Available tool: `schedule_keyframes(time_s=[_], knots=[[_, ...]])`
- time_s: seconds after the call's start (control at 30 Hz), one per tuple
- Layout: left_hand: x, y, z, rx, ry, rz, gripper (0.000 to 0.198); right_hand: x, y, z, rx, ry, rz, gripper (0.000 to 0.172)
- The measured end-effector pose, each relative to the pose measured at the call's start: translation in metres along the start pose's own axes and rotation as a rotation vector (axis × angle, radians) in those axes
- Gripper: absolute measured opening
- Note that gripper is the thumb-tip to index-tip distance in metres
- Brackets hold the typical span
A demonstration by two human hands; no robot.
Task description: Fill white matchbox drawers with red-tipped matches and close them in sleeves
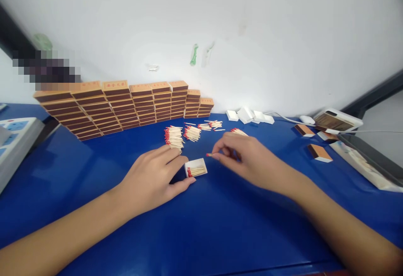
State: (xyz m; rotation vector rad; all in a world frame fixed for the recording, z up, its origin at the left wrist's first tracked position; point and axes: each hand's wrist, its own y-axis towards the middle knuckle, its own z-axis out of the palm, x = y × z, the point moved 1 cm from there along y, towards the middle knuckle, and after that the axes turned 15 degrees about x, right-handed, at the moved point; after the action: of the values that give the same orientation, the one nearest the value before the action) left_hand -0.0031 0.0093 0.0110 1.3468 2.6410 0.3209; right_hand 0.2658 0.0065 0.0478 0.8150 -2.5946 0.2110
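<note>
My left hand (154, 176) has its thumb and fingers around the left end of a small white matchbox tray (200, 162), holding it on the blue table. Several red-tipped matches (197, 170) lie in the tray with their heads to the left. Just right of the tray, my right hand (248, 155) pinches a match (208, 155) between thumb and finger, its red head pointing left. Beyond the hands lie loose piles of matches (192, 133). One larger pile (174, 135) is partly covered by my left fingers, and another sits behind my right hand.
Stacked matchboxes (119, 110) form a stepped wall at the back left. White empty trays (247, 115) lie by the wall. To the right are loose matchboxes (320, 153), a white cable (283, 117) and a dark phone-like slab (371, 154). A white box (19, 141) stands far left.
</note>
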Motion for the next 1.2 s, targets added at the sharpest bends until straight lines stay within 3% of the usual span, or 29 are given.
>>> schedule_keyframes(time_s=[0.13,0.3,0.57,0.67,0.83,0.93,1.07,1.2], knots=[[-0.002,0.001,0.001,-0.006,-0.006,0.009,0.025,0.026,0.004,0.024,-0.043,-0.131,-0.159,0.011],[-0.004,0.002,0.001,-0.004,0.006,0.019,0.025,0.027,0.009,0.039,-0.039,-0.321,-0.151,0.011],[-0.005,0.002,0.0,0.008,-0.003,0.005,0.025,0.026,0.009,0.035,0.003,-0.164,-0.133,0.012],[-0.004,0.001,0.0,0.004,-0.006,0.003,0.025,0.007,0.012,0.025,-0.061,-0.12,-0.084,0.011],[-0.003,0.001,0.001,0.001,-0.01,0.001,0.025,-0.054,0.021,0.003,-0.229,-0.092,0.07,0.011],[-0.003,0.0,0.002,0.001,-0.01,0.001,0.026,-0.083,0.028,-0.003,-0.273,-0.184,0.047,0.009],[-0.004,0.0,0.001,0.012,-0.014,-0.006,0.026,-0.098,0.04,0.0,-0.258,-0.298,0.002,0.018],[-0.004,0.0,0.0,0.01,-0.015,-0.009,0.026,-0.099,0.048,0.004,-0.23,-0.329,-0.006,0.016]])
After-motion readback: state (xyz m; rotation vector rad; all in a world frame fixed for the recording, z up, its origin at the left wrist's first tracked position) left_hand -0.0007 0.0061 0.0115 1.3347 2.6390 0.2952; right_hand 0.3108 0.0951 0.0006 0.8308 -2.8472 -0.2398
